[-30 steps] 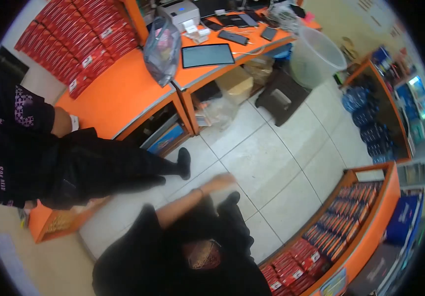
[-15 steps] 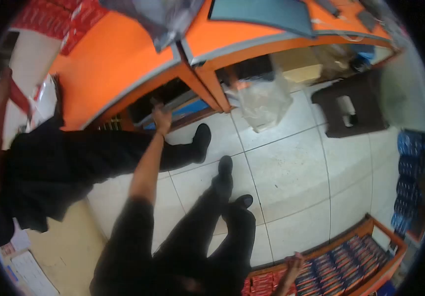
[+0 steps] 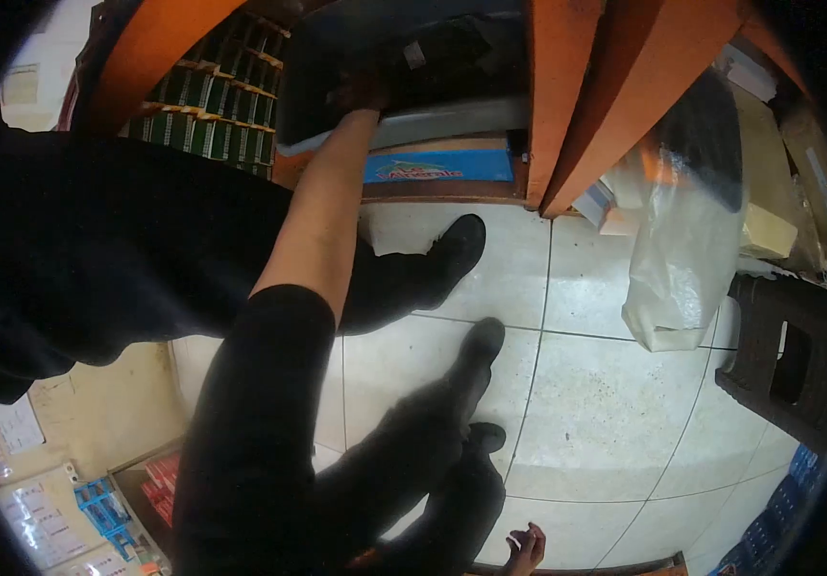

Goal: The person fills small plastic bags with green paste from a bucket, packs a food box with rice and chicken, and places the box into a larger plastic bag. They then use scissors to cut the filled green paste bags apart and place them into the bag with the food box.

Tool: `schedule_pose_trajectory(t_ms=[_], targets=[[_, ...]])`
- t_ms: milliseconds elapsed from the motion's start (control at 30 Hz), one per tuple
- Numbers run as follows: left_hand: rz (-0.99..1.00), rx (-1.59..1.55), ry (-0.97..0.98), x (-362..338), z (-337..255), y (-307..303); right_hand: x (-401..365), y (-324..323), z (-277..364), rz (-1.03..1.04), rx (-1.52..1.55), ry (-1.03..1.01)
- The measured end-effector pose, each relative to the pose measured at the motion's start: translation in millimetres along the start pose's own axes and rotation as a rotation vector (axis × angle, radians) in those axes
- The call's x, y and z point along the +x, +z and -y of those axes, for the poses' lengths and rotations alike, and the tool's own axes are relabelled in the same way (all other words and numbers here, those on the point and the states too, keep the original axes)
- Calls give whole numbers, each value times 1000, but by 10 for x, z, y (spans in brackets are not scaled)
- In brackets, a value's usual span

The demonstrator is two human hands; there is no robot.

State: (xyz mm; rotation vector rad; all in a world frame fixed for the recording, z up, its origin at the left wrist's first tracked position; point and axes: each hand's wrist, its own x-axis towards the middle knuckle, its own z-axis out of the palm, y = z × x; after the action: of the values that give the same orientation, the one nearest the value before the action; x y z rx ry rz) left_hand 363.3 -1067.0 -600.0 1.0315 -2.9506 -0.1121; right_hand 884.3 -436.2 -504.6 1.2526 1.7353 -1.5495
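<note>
My left hand [image 3: 364, 93] reaches into a grey bin [image 3: 423, 125] under the orange counter. Its fingers are in deep shadow among dark things, so what they touch, if anything, cannot be made out. A blue-fronted box [image 3: 442, 169] with printed lettering lies just below the bin. Near the bottom edge hangs my right hand [image 3: 529, 545], fingers loosely bent and apart, holding nothing, above the floor by a wooden edge.
Another person's dark-clothed leg [image 3: 125, 240] stretches across the left, close to my left arm. Green packs [image 3: 207, 106] fill a shelf beside the bin. Right of the orange posts [image 3: 615, 96] are a translucent plastic bag [image 3: 678, 240] and a dark stool [image 3: 788, 355]. Tiled floor lies below.
The view has moved down and closer to the counter's underside. My left hand has gone from the shelf opening into the bin. The other person's arm no longer shows.
</note>
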Motion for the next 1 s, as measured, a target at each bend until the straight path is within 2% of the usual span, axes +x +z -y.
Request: schedule_pose_trajectory(t_ms=[100, 167, 200, 267, 333, 400, 467, 500, 533, 567, 600, 633, 667, 700, 733, 767, 833, 867, 900, 933, 967, 1000], targets=[[81, -67, -27, -331, -225, -347, 135, 144, 47, 11, 32, -37], [-29, -159, -24, -427, -130, -457, 46, 261, 232, 0, 32, -53], [-178, -278, -3, -392, -35, -476, -41, 361, 404, -2, 32, -63], [-315, -403, 14, -356, 16, -538, -124, 487, 633, 47, 111, -52], [-101, -1264, -352, -685, -256, -1218, -104, 647, 940, 140, 115, -57], [37, -1399, -237, -1145, -321, -1702, -40, 926, 1355, 274, 108, -123], [360, -1423, -129, -1784, -300, -2137, -47, 1330, 1941, 376, 255, -158], [355, -1406, -220, -2169, -463, -2301, -108, 1542, 2253, 348, 115, -426], [532, -1361, -66, -2487, -548, -2379, -192, 1731, 2524, 313, -30, -691], [759, -1296, -171, -2860, -773, -2590, -280, 1874, 2727, 315, -23, -692], [839, -1099, -156, -3199, -769, -2397, -376, 1999, 2882, 346, -123, -860], [920, -902, -125, -3539, -766, -2204, -384, 2008, 2890, 363, -178, -938], [1075, -966, -175, -3721, -772, -2170, -391, 2017, 2898, 377, -229, -1018], [1230, -1012, -233, -3904, -777, -2135, -282, 1868, 2730, 474, -115, -728], [1459, -962, -389, -3879, -847, -2286, -147, 1707, 2539, 559, -7, -438], [1466, -965, -392, -3760, -842, -2254, -13, 1554, 2310, 581, 115, -272], [1905, -636, -99, -3285, -772, -2166, 128, 1248, 1797, 543, 288, 36], [1521, -953, 543, -3020, -536, -1904, 149, 1131, 1605, 494, 333, 173], [1100, -666, 432, -2640, -660, -1948, 148, 1061, 1495, 487, 337, 176], [807, -447, 284, -2137, -680, -1777, 133, 996, 1403, 568, 374, 255], [561, -257, 81, -1634, -706, -1612, 122, 935, 1296, 647, 415, 329], [436, -143, 38, -1191, -619, -1334, 171, 903, 1109, 705, 369, 363]])
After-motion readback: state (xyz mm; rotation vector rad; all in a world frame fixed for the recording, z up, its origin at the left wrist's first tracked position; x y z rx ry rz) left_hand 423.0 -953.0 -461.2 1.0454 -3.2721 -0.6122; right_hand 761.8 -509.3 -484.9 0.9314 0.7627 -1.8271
